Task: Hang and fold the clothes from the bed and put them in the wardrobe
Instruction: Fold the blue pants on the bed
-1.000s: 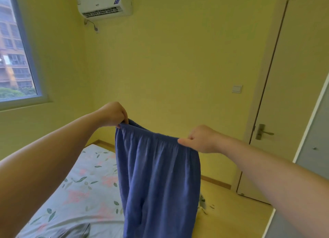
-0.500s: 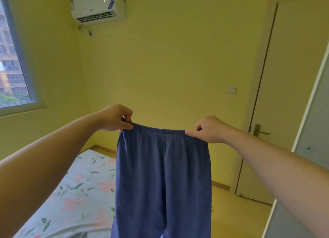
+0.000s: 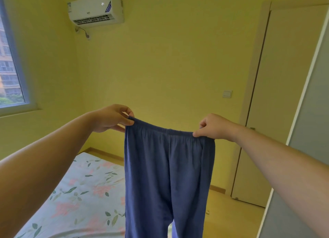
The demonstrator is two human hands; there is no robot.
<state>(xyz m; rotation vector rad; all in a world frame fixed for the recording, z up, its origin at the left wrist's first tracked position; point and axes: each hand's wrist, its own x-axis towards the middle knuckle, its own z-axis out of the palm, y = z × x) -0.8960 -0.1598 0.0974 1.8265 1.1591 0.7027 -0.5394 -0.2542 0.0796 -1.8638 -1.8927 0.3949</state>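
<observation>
Holding the blue trousers (image 3: 169,175) spread out in the air, by the bed (image 3: 80,193).
The left hand (image 3: 114,119) and the right hand (image 3: 215,126) each pinch one end of the waistband (image 3: 165,131). A second ago it was bunched and sagging; now it is pulled straight and both legs hang free. I judge the garment is ready for folding; the wardrobe step is not yet done.

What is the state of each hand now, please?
Left hand: closed, pinching the waistband of the blue trousers at one end.
Right hand: closed, pinching the same waistband at the other end.
</observation>
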